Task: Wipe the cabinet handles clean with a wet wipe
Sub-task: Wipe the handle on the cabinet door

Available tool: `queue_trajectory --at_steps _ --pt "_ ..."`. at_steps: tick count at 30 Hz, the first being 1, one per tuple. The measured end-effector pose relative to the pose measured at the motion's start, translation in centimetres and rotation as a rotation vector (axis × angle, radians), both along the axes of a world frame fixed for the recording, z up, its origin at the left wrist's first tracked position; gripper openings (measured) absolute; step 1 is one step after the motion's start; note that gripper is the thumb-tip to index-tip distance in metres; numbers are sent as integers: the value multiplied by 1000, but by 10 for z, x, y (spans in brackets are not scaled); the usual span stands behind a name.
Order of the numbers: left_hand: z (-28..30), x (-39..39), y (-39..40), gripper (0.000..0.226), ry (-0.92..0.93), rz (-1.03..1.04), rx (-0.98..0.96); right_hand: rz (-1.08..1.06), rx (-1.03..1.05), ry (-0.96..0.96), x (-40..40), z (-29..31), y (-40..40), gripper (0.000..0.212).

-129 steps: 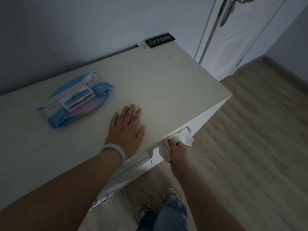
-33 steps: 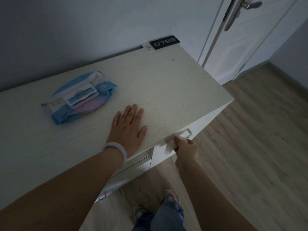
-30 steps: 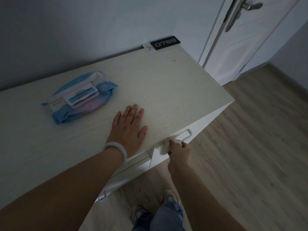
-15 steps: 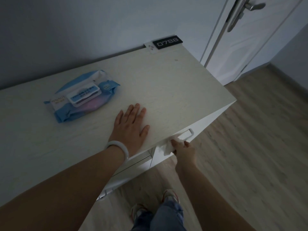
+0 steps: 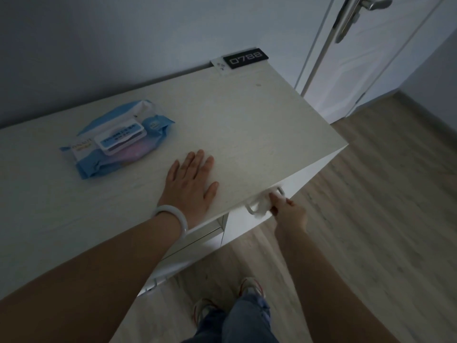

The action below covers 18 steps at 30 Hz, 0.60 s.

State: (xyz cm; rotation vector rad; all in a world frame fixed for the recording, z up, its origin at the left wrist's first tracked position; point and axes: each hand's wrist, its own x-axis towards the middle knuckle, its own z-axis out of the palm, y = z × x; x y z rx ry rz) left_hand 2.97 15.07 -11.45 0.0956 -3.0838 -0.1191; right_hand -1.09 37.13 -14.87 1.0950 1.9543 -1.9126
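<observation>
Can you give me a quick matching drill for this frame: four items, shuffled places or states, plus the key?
Items:
1. left hand
2. right hand
3. wipes pack
4. number plate

Places or states:
A. at the back corner of the cabinet top, against the wall
B. flat, palm down, near the front edge of the top
C. lying on the top, lid closed, apart from both hands
D. gripping a white wet wipe against the drawer handle

Pairs: 1-B, 2-D, 3-C, 4-A
</observation>
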Motion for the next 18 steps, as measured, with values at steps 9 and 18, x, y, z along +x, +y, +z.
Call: queue_trajectory --at_steps 9,18 --pt "1 1 0 66 -15 -5 -10 102 -184 -27 18 3 -9 18" --pt "4 1 1 66 -30 13 4 127 -120 -13 -2 -3 11 22"
